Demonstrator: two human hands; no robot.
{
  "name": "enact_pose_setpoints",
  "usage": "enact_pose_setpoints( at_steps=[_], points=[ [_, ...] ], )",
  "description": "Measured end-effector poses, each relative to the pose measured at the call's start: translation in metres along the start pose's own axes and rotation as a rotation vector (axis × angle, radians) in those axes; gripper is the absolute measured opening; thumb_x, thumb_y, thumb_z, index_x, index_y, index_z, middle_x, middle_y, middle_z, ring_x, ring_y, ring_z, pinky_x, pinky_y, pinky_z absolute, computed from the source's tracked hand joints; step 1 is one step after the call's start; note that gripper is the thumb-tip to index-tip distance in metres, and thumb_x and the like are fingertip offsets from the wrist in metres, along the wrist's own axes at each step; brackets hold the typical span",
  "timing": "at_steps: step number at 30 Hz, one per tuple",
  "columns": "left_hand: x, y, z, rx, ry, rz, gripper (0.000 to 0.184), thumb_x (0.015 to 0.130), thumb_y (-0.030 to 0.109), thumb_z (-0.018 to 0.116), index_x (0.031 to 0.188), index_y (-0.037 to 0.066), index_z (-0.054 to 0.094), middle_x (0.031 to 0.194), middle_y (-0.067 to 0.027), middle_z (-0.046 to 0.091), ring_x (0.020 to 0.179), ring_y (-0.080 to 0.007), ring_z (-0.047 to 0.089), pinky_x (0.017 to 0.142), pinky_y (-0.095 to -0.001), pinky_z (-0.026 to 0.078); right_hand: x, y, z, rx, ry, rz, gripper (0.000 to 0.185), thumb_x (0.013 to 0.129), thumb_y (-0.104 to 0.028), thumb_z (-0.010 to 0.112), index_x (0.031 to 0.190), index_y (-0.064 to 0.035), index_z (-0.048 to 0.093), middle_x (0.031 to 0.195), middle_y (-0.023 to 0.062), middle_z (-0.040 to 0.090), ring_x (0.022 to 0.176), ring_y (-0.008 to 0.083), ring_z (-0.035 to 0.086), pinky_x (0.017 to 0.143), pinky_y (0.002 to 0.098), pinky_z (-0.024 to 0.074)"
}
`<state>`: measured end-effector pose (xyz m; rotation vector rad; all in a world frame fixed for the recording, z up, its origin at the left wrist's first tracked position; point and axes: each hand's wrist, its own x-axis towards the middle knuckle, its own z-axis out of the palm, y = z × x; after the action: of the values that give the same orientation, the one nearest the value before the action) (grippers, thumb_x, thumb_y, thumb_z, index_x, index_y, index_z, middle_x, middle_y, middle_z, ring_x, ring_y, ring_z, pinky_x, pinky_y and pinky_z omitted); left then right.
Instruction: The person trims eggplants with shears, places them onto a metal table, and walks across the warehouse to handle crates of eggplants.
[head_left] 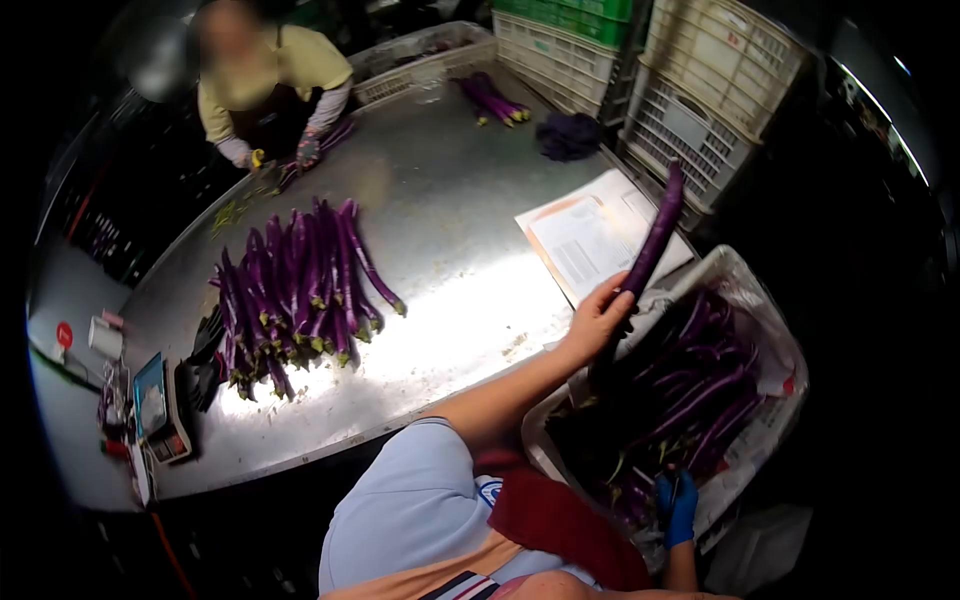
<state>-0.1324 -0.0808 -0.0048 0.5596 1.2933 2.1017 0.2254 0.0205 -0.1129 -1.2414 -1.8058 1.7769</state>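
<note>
Right now, your bare left hand [600, 310] has its fingers wrapped around the lower end of an eggplant [660, 225], tilted up at two o'clock. Your blue-gloved right hand [680, 512] is inside the crate [742, 275] between four and five o'clock; its finger opening and grip can't be told. Piled eggplants [305, 265] cover the desk [440, 215] at nine o'clock.

No words or numbers can be read. Print on the papers [596, 243] by the worktop's [440, 200] right edge is too small; the blue badge [489, 492] is indistinct.
</note>
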Motion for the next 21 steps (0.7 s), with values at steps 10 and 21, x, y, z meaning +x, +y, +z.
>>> enact_pose_setpoints(
  at_steps=[10, 21],
  points=[
    [-0.008, 0.041, -0.303, 0.861, 0.749, 0.32, 0.049, 0.076, 0.006, 0.057, 0.123, 0.009, 0.043, 0.077, -0.0056, 0.052, 0.064, -0.0145, 0.048, 0.056, -0.0251, 0.039, 0.113, -0.015, 0.048, -0.15, 0.328, -0.262, 0.054, 0.079, -0.01, 0.061, 0.124, 0.0023, 0.035, 0.125, 0.015, 0.041, 0.113, 0.0242, 0.041, 0.096, 0.0327, 0.031],
    [-0.048, 0.049, -0.34, 1.655, 0.907, -0.161, 0.039, 0.073, 0.018, 0.056, 0.111, 0.014, 0.055, 0.133, -0.021, 0.027, 0.118, -0.0362, 0.032, 0.09, -0.0492, 0.032, 0.129, -0.006, 0.08, -0.347, 0.543, -0.358, 0.054, 0.069, -0.004, 0.069, 0.117, 0.001, 0.044, 0.113, 0.0156, 0.051, 0.102, 0.0243, 0.049, 0.089, 0.0335, 0.0395]
  ],
)
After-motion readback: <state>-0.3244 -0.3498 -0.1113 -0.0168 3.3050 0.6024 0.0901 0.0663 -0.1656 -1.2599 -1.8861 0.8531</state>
